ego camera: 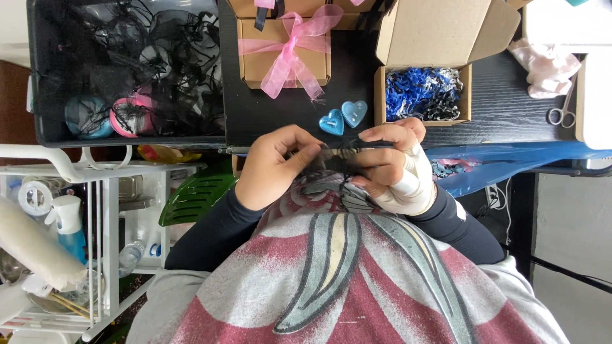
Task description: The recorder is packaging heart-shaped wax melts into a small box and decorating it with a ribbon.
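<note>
Black sheer ribbon (335,159) pinched between left hand (274,167) and bandaged right hand (392,164), fingers closed on it, just at the dark table (357,70) edge. Beyond: two blue heart shapes (343,117), an open box of blue shredded paper (422,94), and a pink-bowed box (284,54).

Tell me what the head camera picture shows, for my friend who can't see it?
A person's left hand and bandaged right hand pinch a small black mesh pouch between them at the edge of a black table. Beyond lie two blue hearts, an open box of blue paper shreds and a pink-ribboned box.
</note>
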